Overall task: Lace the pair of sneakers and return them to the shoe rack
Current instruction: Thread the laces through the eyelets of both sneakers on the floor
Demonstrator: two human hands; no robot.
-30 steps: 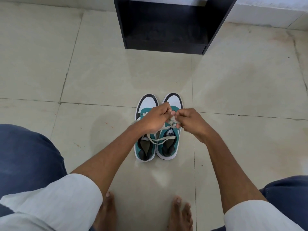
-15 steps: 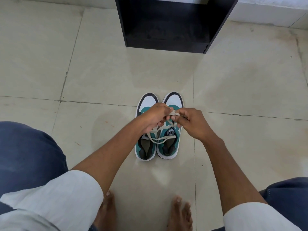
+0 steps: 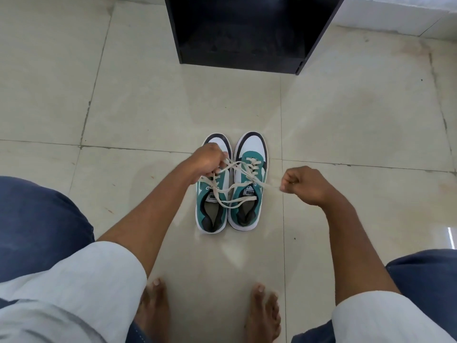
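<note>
Two sneakers (image 3: pixel 231 194) sit side by side on the floor (image 3: pixel 123 107), shoe rack (image 3: pixel 247 33) beyond.

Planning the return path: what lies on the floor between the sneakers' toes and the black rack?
Nothing: in the head view, bare beige floor tile separates the teal-and-white sneakers from the black wooden shoe rack.

Left hand (image 3: pixel 207 160) and right hand (image 3: pixel 300 183) pulling lace (image 3: pixel 243 173) ends apart — right sneaker (image 3: pixel 248 184), left sneaker (image 3: pixel 212 206) beside it, tiled floor (image 3: pixel 123 107)

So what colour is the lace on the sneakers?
Off-white, cream-like lace, clearest in the head view against the teal and white sneakers.
</note>
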